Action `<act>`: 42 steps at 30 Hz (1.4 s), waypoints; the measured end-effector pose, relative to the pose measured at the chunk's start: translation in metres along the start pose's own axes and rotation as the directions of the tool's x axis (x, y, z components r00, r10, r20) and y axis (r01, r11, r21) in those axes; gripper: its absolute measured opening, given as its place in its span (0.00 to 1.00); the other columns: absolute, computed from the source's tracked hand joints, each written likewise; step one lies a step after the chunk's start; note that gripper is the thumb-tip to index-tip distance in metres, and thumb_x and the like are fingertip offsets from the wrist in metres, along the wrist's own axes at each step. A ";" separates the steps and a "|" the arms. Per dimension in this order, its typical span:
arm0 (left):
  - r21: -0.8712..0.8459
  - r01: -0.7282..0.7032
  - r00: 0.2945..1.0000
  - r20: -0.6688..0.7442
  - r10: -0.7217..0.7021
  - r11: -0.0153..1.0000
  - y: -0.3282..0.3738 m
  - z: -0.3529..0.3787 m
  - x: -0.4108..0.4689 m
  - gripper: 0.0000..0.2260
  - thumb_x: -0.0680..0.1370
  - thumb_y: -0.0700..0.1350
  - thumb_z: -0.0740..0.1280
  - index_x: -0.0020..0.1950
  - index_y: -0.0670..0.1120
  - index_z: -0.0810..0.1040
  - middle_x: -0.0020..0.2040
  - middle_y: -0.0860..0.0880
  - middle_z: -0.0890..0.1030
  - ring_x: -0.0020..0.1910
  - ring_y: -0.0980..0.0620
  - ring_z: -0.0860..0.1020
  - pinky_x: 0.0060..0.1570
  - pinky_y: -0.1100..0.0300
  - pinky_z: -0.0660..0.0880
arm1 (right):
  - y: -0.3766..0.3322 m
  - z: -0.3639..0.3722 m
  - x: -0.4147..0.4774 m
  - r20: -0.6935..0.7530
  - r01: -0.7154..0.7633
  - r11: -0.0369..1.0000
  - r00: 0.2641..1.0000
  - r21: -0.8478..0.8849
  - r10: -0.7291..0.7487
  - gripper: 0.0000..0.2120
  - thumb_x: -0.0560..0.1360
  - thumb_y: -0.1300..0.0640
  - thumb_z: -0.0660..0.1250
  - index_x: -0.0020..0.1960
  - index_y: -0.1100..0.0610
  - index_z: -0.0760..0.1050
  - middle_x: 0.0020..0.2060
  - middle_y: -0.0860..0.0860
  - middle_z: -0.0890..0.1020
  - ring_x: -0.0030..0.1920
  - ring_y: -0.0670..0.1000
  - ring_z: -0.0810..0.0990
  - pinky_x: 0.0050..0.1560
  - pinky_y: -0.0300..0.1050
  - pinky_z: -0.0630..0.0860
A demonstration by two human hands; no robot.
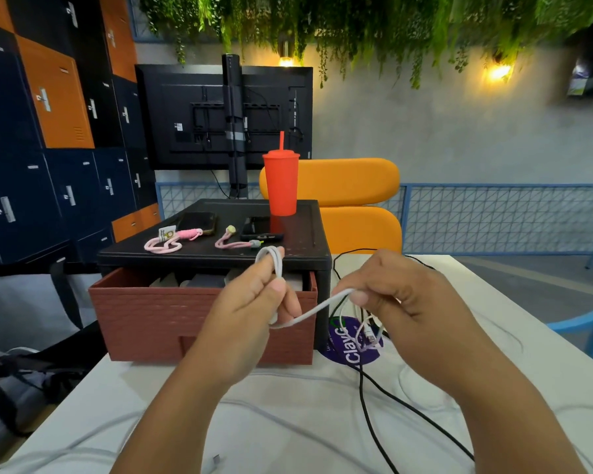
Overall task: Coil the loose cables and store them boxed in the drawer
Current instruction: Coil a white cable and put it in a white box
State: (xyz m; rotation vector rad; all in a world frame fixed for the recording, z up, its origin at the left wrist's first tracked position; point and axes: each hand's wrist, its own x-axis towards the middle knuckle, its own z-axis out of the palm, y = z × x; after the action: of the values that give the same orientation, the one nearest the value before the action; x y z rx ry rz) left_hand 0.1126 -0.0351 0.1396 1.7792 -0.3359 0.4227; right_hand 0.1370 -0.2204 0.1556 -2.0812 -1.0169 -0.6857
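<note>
My left hand (250,302) grips a white cable (317,307) that is looped over its fingers, the loop standing up above the hand. The cable runs from there to my right hand (401,295), which pinches it between thumb and fingers; its plug end dangles below that hand. Behind my hands a brown drawer (151,313) stands pulled out of a black cabinet (226,258), with boxes and items inside. A black cable (377,412) trails across the white table (305,398). More white cable (83,443) lies loose near the front edge.
On top of the cabinet stand a red tumbler with straw (281,183), two phones (196,222) and pink wrist straps (163,244). A purple round sticker (353,347) lies on the table. An orange chair (350,206) is behind, lockers on the left, a blue chair on the right.
</note>
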 end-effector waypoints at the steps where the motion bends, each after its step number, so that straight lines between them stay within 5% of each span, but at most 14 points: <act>1: 0.020 0.001 1.000 0.028 -0.001 1.000 0.000 0.000 0.000 0.16 0.81 0.38 0.54 0.58 0.58 0.72 0.31 0.53 0.76 0.32 0.58 0.72 0.39 0.68 0.71 | -0.001 0.000 0.000 -0.025 0.017 1.000 1.000 0.024 -0.017 0.08 0.74 0.48 0.60 0.50 0.42 0.75 0.35 0.42 0.72 0.40 0.40 0.73 0.40 0.30 0.67; 4: 0.028 0.021 0.994 0.110 -0.023 0.999 -0.001 0.000 -0.001 0.14 0.82 0.40 0.55 0.64 0.47 0.73 0.29 0.51 0.75 0.30 0.57 0.72 0.38 0.67 0.72 | -0.004 0.002 0.000 -0.118 0.029 0.995 0.993 0.097 -0.018 0.10 0.73 0.47 0.57 0.50 0.41 0.75 0.37 0.42 0.75 0.42 0.40 0.74 0.42 0.28 0.67; 9: -0.137 0.081 0.968 0.245 -0.045 0.987 0.005 0.008 -0.006 0.17 0.75 0.52 0.56 0.55 0.51 0.81 0.24 0.52 0.72 0.28 0.55 0.70 0.55 0.43 0.72 | -0.002 0.005 0.001 -0.299 -0.052 0.985 0.949 0.166 0.101 0.09 0.72 0.46 0.62 0.51 0.38 0.75 0.37 0.44 0.77 0.40 0.41 0.73 0.40 0.27 0.68; 14: -0.304 0.121 0.941 0.338 -0.012 0.945 0.005 0.011 -0.008 0.16 0.69 0.55 0.63 0.51 0.50 0.82 0.22 0.54 0.66 0.24 0.56 0.68 0.46 0.64 0.74 | -0.004 0.009 0.002 -0.410 -0.115 0.979 0.895 0.166 0.175 0.10 0.71 0.49 0.63 0.50 0.35 0.73 0.38 0.44 0.76 0.37 0.43 0.72 0.36 0.29 0.66; 18: -0.536 0.120 0.942 0.327 0.075 0.836 0.003 0.009 -0.008 0.13 0.69 0.50 0.69 0.49 0.46 0.83 0.20 0.55 0.63 0.22 0.57 0.67 0.40 0.62 0.75 | -0.008 0.011 0.002 -0.315 -0.155 0.952 0.919 0.265 0.237 0.09 0.73 0.49 0.64 0.37 0.37 0.78 0.34 0.38 0.79 0.37 0.40 0.75 0.38 0.28 0.68; 23: -0.809 0.180 0.947 0.296 0.124 0.559 0.000 0.009 -0.004 0.14 0.69 0.48 0.73 0.47 0.40 0.82 0.20 0.54 0.68 0.22 0.57 0.69 0.39 0.59 0.78 | -0.011 0.011 0.002 -0.022 -0.226 0.916 0.969 0.332 0.247 0.10 0.76 0.47 0.61 0.42 0.48 0.79 0.32 0.42 0.78 0.35 0.39 0.75 0.37 0.28 0.68; 27: -0.862 0.246 0.925 0.345 0.158 0.443 -0.001 0.012 -0.003 0.12 0.72 0.46 0.70 0.49 0.39 0.81 0.21 0.53 0.70 0.24 0.56 0.71 0.43 0.57 0.78 | -0.010 0.017 0.002 0.057 -0.259 0.921 0.966 0.289 0.254 0.14 0.73 0.45 0.58 0.43 0.54 0.76 0.29 0.43 0.73 0.31 0.41 0.70 0.32 0.32 0.67; 33: -0.783 0.187 0.974 0.225 -0.011 0.594 0.003 0.024 -0.002 0.13 0.72 0.48 0.63 0.44 0.41 0.83 0.22 0.50 0.67 0.25 0.53 0.71 0.40 0.58 0.78 | -0.010 0.023 0.004 -0.041 -0.381 0.856 0.906 0.350 0.421 0.16 0.78 0.50 0.59 0.33 0.55 0.70 0.25 0.45 0.70 0.29 0.44 0.66 0.34 0.43 0.66; 37: -0.720 0.165 0.949 0.301 0.089 0.675 -0.001 0.018 -0.001 0.18 0.67 0.50 0.76 0.52 0.42 0.82 0.28 0.50 0.74 0.32 0.53 0.77 0.47 0.59 0.77 | -0.009 0.024 0.006 -0.072 -0.435 0.773 0.850 0.461 0.521 0.15 0.78 0.55 0.59 0.32 0.56 0.70 0.25 0.47 0.69 0.32 0.50 0.68 0.39 0.50 0.68; 42: -0.686 0.119 0.987 0.162 -0.008 0.718 0.003 0.021 -0.003 0.12 0.72 0.44 0.61 0.45 0.44 0.84 0.25 0.52 0.66 0.25 0.55 0.69 0.40 0.61 0.77 | -0.011 0.017 0.004 0.004 -0.405 0.771 0.886 0.491 0.463 0.17 0.77 0.52 0.60 0.32 0.56 0.73 0.20 0.45 0.65 0.24 0.42 0.63 0.27 0.34 0.62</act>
State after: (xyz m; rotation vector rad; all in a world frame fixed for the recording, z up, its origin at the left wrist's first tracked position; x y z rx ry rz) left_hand 0.1107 -0.0561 0.1365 1.0653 -0.4658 0.0780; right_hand 0.1330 -0.2004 0.1518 -1.7137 -0.5255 -0.2696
